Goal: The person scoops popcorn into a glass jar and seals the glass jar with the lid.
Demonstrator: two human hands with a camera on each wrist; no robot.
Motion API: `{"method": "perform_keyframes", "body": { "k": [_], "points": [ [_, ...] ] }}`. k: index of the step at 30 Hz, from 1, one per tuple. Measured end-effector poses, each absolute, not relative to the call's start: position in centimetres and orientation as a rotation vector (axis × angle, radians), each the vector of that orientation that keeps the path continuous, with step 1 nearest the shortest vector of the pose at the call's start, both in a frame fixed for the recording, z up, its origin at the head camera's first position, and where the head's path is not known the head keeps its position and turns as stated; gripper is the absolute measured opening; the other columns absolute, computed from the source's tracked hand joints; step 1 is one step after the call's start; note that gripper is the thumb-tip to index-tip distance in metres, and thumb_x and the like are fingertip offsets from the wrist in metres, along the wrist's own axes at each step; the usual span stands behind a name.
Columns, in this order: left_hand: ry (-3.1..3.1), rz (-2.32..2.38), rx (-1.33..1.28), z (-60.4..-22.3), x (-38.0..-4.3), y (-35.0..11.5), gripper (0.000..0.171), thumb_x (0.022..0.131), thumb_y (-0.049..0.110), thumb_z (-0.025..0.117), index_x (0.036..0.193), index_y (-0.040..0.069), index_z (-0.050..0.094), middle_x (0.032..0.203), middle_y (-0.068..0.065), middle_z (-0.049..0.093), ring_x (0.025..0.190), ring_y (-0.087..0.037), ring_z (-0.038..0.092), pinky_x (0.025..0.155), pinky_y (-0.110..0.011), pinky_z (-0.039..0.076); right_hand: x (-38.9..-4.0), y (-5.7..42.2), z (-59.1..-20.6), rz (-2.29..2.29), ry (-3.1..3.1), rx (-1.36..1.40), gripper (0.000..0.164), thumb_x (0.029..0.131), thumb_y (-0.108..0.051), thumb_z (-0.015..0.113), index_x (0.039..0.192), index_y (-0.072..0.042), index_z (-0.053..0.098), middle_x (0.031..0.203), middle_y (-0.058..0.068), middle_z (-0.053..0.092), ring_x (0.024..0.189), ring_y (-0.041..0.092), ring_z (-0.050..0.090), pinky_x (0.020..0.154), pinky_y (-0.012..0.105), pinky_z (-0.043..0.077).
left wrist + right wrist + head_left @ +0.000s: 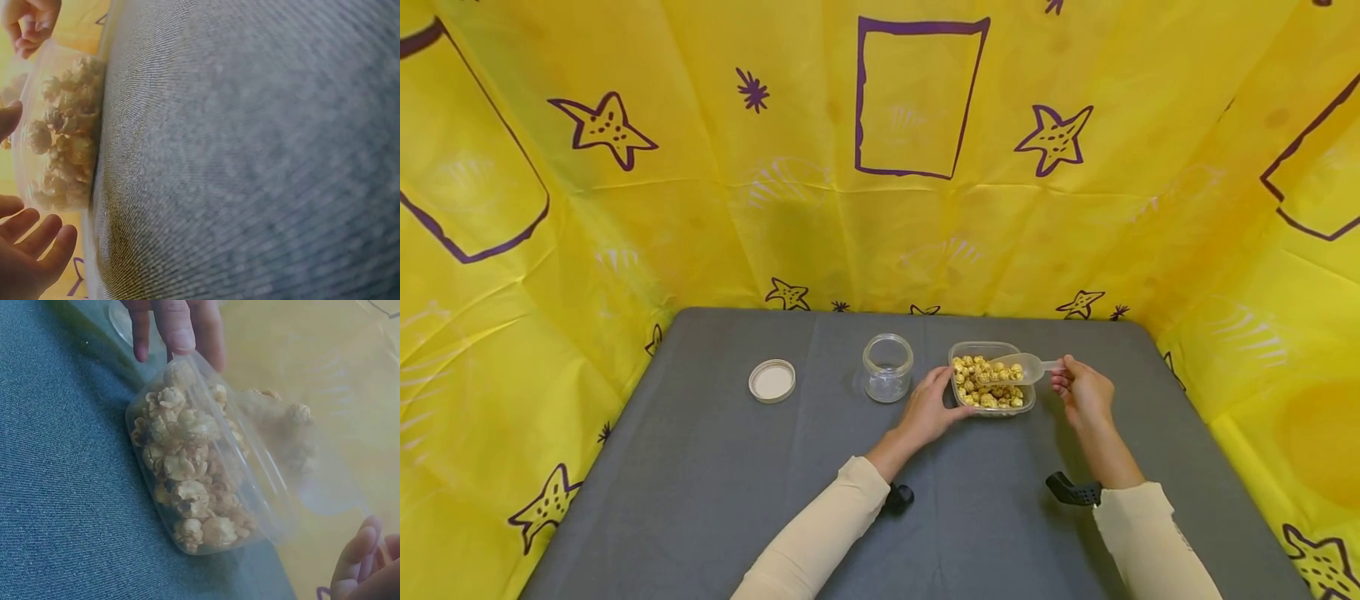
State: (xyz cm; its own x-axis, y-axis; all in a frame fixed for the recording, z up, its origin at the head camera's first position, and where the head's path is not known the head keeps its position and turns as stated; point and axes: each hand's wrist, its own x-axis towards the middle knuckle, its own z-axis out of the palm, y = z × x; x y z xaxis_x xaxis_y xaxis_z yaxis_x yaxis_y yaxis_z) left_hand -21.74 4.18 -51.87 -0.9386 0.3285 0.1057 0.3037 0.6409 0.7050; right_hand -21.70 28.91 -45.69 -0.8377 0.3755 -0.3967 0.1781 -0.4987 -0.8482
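Note:
My left hand [929,408] holds the near left corner of a clear plastic container [992,412], thumb along its front edge and fingers at its left side. Caramel popcorn [972,392] fills much of the container, its pieces also showing through the wall in both wrist views. Between thumb and fingers, my right hand [1086,396] pinches the handle of a translucent plastic scoop [1032,368]. Several popcorn pieces lie in the scoop, which is over the container and points left. In the right wrist view, the scoop [331,490] rises above the rim.
Left of the container stands a clear glass jar [887,383] without a lid. Farther left, a round white lid [772,381] lies on the grey cloth-covered table [715,467]. A yellow patterned curtain [820,233] surrounds the table at the back and sides.

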Motion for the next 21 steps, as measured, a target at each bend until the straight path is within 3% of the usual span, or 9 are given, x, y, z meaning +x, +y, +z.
{"method": "perform_keyframes", "body": {
  "k": [16,21],
  "points": [
    [2.752,1.122,0.605,-50.3,-21.9,3.5,0.083,0.086,0.049,0.070,0.150,0.008,0.037,0.152,-0.010,0.041,0.138,-0.030,0.043,0.111,-0.045,0.039,-21.5,28.6,-44.7,2.457,-1.435,-0.793,0.033,0.098,-0.015,0.057,0.068,-0.007,0.070,0.057,0.001,0.065,0.045,0.011,0.054,0.049,0.020,0.050],
    [2.713,1.106,0.632,-49.3,-21.9,3.3,0.088,0.086,0.047,0.071,0.153,0.009,0.030,0.154,-0.011,0.036,0.140,-0.029,0.039,0.113,-0.045,0.037,-21.5,28.5,-44.4,2.467,-1.420,-0.781,0.032,0.097,-0.015,0.058,0.068,-0.006,0.069,0.056,0.002,0.065,0.045,0.012,0.054,0.048,0.020,0.050]
  ]
}}
